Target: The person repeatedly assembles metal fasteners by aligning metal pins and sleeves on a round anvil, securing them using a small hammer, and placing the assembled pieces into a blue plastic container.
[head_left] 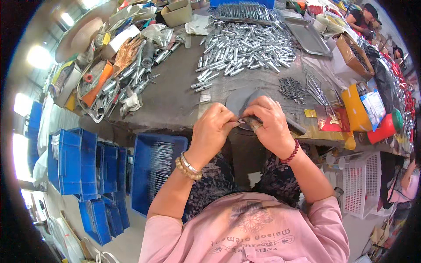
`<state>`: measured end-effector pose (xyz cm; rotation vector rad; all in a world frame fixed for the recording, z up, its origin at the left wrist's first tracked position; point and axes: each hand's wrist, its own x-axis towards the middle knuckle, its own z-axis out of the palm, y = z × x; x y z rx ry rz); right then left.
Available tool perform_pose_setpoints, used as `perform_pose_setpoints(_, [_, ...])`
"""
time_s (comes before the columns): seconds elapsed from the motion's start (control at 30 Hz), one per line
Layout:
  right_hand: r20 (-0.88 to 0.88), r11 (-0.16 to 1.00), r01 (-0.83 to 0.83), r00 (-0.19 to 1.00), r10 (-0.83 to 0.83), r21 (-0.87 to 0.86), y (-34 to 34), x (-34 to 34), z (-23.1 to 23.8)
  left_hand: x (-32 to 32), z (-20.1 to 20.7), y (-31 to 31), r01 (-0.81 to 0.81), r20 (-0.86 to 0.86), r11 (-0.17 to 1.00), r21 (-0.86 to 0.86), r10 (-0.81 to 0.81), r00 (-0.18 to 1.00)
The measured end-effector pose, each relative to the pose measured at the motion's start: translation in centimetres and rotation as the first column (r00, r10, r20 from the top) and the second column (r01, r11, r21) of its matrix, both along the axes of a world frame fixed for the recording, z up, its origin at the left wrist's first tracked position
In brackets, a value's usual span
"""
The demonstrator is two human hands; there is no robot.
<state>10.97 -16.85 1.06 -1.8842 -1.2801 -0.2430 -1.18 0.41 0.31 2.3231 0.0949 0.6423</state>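
Note:
My left hand (213, 130) and my right hand (270, 124) meet in front of me at the table edge. Both are closed in a pinch, fingertips almost touching, around something too small to make out. A tan wrap covers part of a right-hand finger. Just behind my hands lies a grey rounded plate (235, 100), partly hidden by my right hand. A dark cylindrical bar (296, 126) sticks out to the right of that hand. Beyond them a large pile of shiny metal tubes (245, 48) spreads over the table, with a small heap of dark screw-like pieces (293, 90) nearer on the right.
Thin metal rods (315, 89) lie right of the small heap. A metal tray (307, 36), cardboard box (354, 57) and red bottle (381, 128) stand farther right. Tools and an orange-handled piece (97, 84) crowd the left. A blue bin (138, 175) of rods sits below the edge.

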Motion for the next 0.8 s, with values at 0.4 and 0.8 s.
perform_pose_setpoints(0.4, [0.231,0.988,0.076,0.972,-0.042,-0.138,-1.2,-0.6,0.8,0.4,-0.7,0.4,0.027,0.006,0.998,-0.050,-0.027,1.000])
perform_pose_setpoints(0.8, [0.009,0.962,0.204,0.978,-0.206,-0.183,-6.2,0.2,2.8,0.7,-0.2,0.6,0.043,-0.046,0.996,-0.074,-0.047,0.998])
